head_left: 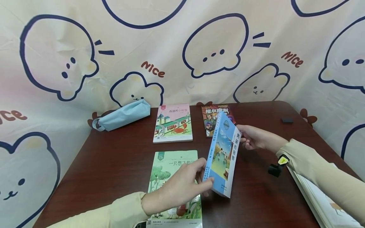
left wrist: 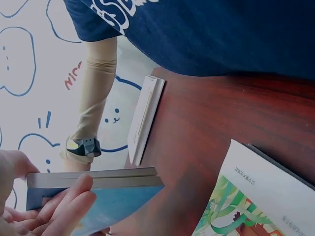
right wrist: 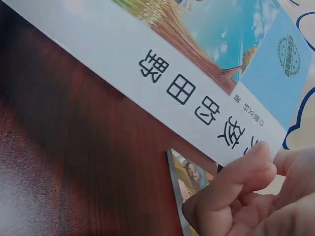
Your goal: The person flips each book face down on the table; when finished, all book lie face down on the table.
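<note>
Tbl [head_left: 122, 164]: both hands [head_left: 183, 180] [head_left: 254, 136] curled round bk [head_left: 223, 153]

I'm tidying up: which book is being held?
The blue paperback book with a white cover strip, in the left hand and right hand; the pink book, green book and red book lie flat.

The left hand [head_left: 182, 180] is hiding the middle of the green book [head_left: 172, 156], the blue book [head_left: 222, 155] is covering part of the comic [head_left: 210, 125], and the right sleeve [head_left: 322, 174] is overlapping a white stack [head_left: 317, 202], seemingly books, which the head view's edge is cropping.
</note>
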A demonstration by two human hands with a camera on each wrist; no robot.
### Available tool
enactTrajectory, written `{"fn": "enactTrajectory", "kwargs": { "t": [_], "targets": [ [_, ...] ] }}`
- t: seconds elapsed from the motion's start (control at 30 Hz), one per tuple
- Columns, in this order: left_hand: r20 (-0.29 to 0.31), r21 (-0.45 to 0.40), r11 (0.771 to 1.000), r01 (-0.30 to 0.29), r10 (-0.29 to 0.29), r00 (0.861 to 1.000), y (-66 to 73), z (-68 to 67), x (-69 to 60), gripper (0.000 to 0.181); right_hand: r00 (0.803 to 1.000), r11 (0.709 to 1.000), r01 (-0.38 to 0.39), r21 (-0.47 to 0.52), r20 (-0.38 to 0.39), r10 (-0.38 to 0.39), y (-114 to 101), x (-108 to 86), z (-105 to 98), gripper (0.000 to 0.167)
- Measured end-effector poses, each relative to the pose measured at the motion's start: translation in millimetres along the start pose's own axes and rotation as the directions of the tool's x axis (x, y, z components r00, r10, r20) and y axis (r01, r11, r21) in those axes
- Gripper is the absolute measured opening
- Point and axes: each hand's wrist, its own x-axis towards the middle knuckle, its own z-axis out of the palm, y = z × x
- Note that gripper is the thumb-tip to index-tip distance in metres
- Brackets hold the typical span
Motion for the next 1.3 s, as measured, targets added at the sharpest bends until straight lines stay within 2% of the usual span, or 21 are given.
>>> {"fn": "enactTrajectory", "kwargs": {
  "t": [0.17, 0.37, 0.57, 0.7, 1.07, 1.2, 1.3],
  "targets": [
    [0.006, 0.042, 0.999, -0.007, 0.007, 1.0, 1.2, 0.4, 1.5, 0.028, 1.0, 1.0, -0.014, 0.02, 0.016, 0.014, -2.9, -1.9, -1.8, 0.032],
    [0.003, 0.106, 0.993, -0.052, 0.052, 0.999, 0.8, 1.9, 1.6, 0.028, 1.0, 1.0, -0.027, -0.006, 0.002, 0.027, -1.8, -0.1, -2.8, 0.034],
    [-0.015, 0.247, 0.964, -0.099, 0.106, 0.994, 2.6, 3.9, 2.5, 0.026, 0.998, 0.999, -0.027, -0.028, 0.057, 0.028, -1.2, 1.5, -4.5, 0.046],
    [-0.016, 0.296, 0.948, -0.12, 0.13, 0.991, 3.9, 4.9, 2.0, 0.025, 0.997, 0.999, -0.022, -0.033, 0.077, 0.024, -1.4, 1.7, -5.1, 0.049],
    [-0.003, 0.38, 0.911, -0.157, 0.171, 0.985, 3.0, 6.0, 1.7, 0.023, 0.999, 0.997, -0.027, -0.074, 0.033, 0.029, -2.1, -0.5, -4.3, 0.049],
    [-0.001, 0.411, 0.896, -0.169, 0.185, 0.983, 3.6, 5.9, 1.5, 0.023, 1.0, 0.995, -0.028, -0.094, 0.011, 0.03, -2.6, -2.3, -3.7, 0.046],
    [0.005, 0.418, 0.892, -0.171, 0.186, 0.982, 3.8, 5.6, 1.1, 0.023, 1.0, 0.995, -0.025, -0.102, 0.002, 0.025, -2.8, -3.5, -3.5, 0.042]
  ]
}}
